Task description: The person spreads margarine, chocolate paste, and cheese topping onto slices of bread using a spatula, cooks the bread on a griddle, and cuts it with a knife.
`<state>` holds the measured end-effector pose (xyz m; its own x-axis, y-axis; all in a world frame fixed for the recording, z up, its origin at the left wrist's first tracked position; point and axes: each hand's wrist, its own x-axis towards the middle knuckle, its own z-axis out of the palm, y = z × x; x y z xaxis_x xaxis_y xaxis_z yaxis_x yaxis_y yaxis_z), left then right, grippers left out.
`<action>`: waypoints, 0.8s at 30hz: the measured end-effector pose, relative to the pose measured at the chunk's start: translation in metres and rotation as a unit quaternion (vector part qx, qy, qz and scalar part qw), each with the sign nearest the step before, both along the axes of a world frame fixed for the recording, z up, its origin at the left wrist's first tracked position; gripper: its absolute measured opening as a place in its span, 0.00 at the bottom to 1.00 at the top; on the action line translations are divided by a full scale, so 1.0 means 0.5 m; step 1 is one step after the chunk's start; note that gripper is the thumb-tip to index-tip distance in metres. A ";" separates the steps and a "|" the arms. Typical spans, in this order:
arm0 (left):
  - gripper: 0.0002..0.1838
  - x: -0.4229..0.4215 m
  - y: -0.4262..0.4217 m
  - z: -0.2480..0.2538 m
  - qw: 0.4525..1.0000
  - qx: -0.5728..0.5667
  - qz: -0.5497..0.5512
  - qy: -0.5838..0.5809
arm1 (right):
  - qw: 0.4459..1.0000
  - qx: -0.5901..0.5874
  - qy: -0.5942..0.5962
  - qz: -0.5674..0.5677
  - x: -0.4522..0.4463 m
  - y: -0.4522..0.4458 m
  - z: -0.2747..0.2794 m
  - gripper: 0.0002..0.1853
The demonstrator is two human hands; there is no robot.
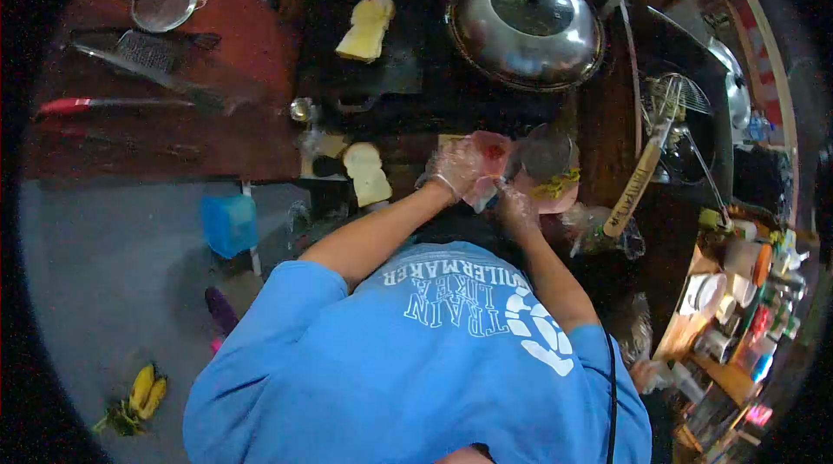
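My left hand (pixel 458 165), in a clear glove, is closed on a pinkish translucent container (pixel 493 151) with red contents. My right hand (pixel 518 206), also gloved, is just below and right of it, its fingers curled at the container's lower side; what they hold is blurred. To the right lies a pink plate or tray (pixel 555 201) with yellow-green bits, beside a dark round bowl (pixel 548 154). Left of my hands is a pair of bread slices (pixel 367 174). Farther up, more bread (pixel 366 28) rests on a dark griddle (pixel 395 72).
A domed metal lid (pixel 528 30) stands at the top. A strainer (pixel 164 2) and red-handled tongs (pixel 87 105) lie on the red table at left. A wooden-handled skimmer (pixel 632 190) and a crowded shelf (pixel 729 316) are at right. Bananas (pixel 147 391) are lower left.
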<state>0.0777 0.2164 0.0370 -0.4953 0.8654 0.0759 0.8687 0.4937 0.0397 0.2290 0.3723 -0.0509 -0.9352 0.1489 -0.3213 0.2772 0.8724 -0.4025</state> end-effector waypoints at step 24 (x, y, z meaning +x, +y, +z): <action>0.28 0.154 0.032 -0.206 0.955 -0.033 0.066 -0.289 | 0.978 -0.063 0.058 -0.190 0.028 -0.038 -0.016 0.27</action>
